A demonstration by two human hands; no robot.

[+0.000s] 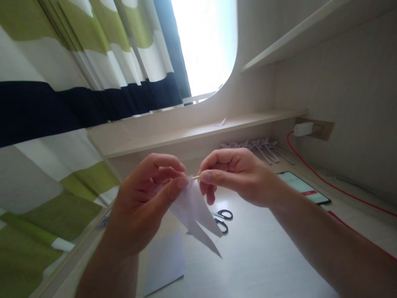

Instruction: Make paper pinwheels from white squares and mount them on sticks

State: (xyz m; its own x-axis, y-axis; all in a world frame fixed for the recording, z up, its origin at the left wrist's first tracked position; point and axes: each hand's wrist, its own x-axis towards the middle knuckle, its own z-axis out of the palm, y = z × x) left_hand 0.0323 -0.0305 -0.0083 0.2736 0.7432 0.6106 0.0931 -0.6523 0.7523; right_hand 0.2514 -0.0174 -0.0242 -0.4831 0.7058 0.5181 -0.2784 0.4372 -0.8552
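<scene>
My left hand pinches the top of a folded, cut white paper piece, whose pointed strips hang down to the right. Between the fingertips of my right hand is a thin, pale wooden stick. The stick's other end meets the paper at my left fingertips; whether it goes into the paper is hidden. Behind and below the paper, black-handled scissors lie on the table, their blades mostly covered by the paper. A white paper sheet lies flat below my left hand.
A lit phone lies on the table at right, near a red cable from a white charger. Folded paper pieces with strips are heaped at the back, under a ledge. A patterned curtain hangs left.
</scene>
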